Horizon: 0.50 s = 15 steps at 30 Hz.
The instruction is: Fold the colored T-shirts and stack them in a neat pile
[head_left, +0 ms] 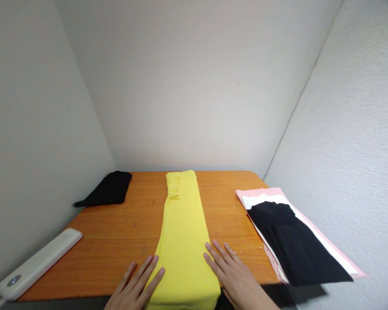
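A yellow garment (pixel 186 232), folded into a long narrow strip, runs from the back of the table to its front edge, and its near end hangs over that edge. Near its far left side is a small bunched fold. My left hand (pixel 136 284) rests at the strip's lower left side, fingers stretched out, the tips touching the cloth. On the opposite side my right hand (pixel 231 273) lies flat with fingers spread, its fingertips on the right edge of the cloth. Neither hand grips anything.
The wooden table (pixel 116 249) stands against walls. At the right lies a stack of folded clothes, with a black garment (pixel 297 241) over white cloth (pixel 258 200) and pink cloth (pixel 274 190). A folded black cloth (pixel 111 189) lies back left. A white power strip (pixel 42 262) sits front left.
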### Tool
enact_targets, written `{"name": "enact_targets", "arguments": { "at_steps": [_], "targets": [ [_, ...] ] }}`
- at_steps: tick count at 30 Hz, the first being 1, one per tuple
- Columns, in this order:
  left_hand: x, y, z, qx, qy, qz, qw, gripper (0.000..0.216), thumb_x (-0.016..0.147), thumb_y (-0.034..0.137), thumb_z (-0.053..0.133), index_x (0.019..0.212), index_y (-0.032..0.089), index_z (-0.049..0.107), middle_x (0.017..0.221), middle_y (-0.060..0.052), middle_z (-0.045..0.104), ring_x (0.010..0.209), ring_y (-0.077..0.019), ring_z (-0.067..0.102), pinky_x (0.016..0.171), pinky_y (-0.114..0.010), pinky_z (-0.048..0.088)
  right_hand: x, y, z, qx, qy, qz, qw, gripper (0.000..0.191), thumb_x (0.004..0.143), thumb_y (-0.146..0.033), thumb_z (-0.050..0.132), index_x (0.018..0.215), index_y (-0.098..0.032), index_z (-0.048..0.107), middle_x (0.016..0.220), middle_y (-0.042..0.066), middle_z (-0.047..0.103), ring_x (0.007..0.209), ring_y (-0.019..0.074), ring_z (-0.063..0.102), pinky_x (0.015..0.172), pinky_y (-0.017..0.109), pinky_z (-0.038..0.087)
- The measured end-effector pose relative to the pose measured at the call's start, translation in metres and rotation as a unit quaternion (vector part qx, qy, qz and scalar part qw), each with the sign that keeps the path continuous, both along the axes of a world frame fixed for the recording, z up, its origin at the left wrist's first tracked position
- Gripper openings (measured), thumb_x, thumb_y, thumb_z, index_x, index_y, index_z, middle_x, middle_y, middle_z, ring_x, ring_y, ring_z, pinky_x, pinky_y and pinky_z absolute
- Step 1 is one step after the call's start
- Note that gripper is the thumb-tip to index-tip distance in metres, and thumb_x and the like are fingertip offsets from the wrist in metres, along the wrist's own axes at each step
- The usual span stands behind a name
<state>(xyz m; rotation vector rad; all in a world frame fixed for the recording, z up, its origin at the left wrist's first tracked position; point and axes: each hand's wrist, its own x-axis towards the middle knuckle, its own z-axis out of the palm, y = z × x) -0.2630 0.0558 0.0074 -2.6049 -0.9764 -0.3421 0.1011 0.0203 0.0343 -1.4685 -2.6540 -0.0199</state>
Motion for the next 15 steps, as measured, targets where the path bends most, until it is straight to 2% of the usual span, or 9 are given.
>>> {"name": "enact_targets", "arguments": {
  "at_steps": [3,5,8,12,15],
  "targets": [
    [0.003,0.000,0.004,0.051,-0.004,0.046,0.998,0.078,0.082,0.001,0.040,0.150,0.039,0.026,0.153,0.002,0.038,0.139,-0.0181,0.038,0.118,-0.037,0.023,-0.009,0.001,-0.014,0.070,-0.008,-0.011,0.997,0.085,0.075,0.000,0.046,0.153,-0.021,0.022,0.157,0.008,0.021,0.144,0.0283,0.020,0.117,0.049,0.027],
    [0.006,0.000,0.007,0.061,-0.016,0.065,0.996,0.074,0.085,0.000,0.038,0.149,0.037,0.030,0.154,-0.001,0.036,0.141,-0.0193,0.034,0.120,-0.040,0.015,-0.014,-0.001,-0.018,0.089,-0.003,-0.013,0.996,0.081,0.075,-0.002,0.048,0.152,-0.018,0.028,0.157,0.011,0.021,0.145,0.0300,0.017,0.117,0.049,0.025],
    [0.009,-0.001,0.008,0.075,-0.018,0.039,0.996,0.070,0.086,0.000,0.039,0.147,0.035,0.036,0.153,-0.001,0.039,0.142,-0.0187,0.031,0.120,-0.039,0.010,-0.018,-0.005,-0.016,0.079,0.010,0.005,0.997,0.082,0.073,0.000,0.049,0.150,-0.023,0.032,0.158,0.009,0.019,0.146,0.0287,0.014,0.117,0.048,0.023],
    [0.007,-0.007,0.003,0.067,-0.074,-0.037,0.994,0.053,0.094,0.011,0.036,0.143,0.030,0.043,0.147,-0.002,0.047,0.141,-0.0192,0.035,0.119,-0.037,0.018,-0.016,-0.010,-0.008,0.033,0.033,0.043,0.998,0.082,0.074,0.001,0.048,0.149,-0.028,0.034,0.158,0.005,0.022,0.146,0.0247,0.013,0.118,0.046,0.021],
    [0.004,-0.012,-0.006,0.023,-0.169,-0.065,0.983,0.043,0.100,0.034,0.033,0.141,0.029,0.046,0.141,-0.005,0.054,0.137,-0.0221,0.041,0.116,-0.040,0.029,-0.013,-0.013,-0.004,0.002,0.071,0.039,0.997,0.073,0.078,-0.003,0.049,0.146,-0.029,0.039,0.156,0.005,0.029,0.145,0.0244,0.018,0.117,0.047,0.022]
  ]
}}
